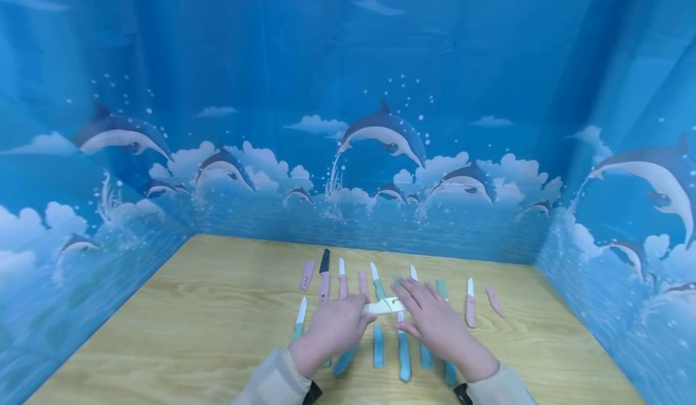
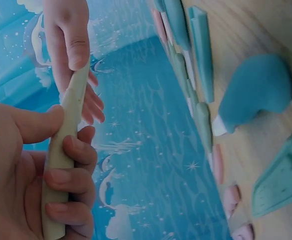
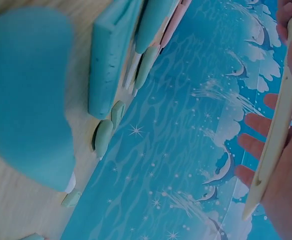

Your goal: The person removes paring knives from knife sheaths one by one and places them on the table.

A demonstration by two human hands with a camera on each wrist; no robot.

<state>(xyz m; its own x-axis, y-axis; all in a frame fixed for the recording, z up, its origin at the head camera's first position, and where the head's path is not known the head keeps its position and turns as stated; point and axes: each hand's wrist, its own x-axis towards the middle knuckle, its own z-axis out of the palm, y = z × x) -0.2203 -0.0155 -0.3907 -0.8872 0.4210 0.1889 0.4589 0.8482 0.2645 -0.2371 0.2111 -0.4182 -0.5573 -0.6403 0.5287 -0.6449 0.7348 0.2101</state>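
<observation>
My left hand [image 1: 337, 325] grips a cream sheathed knife [image 1: 376, 307] by its handle, held above the table; no blade shows. In the left wrist view, the fingers and thumb wrap round the cream handle [image 2: 61, 155]. My right hand [image 1: 437, 323] is at the other end, its fingers spread and fairly straight. The cream sheath [image 3: 274, 145] lies across that palm in the right wrist view. Below the hands lie a blue-handled knife [image 1: 404, 356] and a blue sheath [image 1: 378, 347]. The hands partly cover several other knives.
On the wooden table [image 1: 217, 308] lie a black-bladed pink knife [image 1: 324, 272], pink sheaths [image 1: 307, 275], a green-handled knife [image 1: 301, 317] at left and a pink-handled knife [image 1: 470, 305] at right. A dolphin-print curtain [image 1: 261, 169] encloses the back and sides.
</observation>
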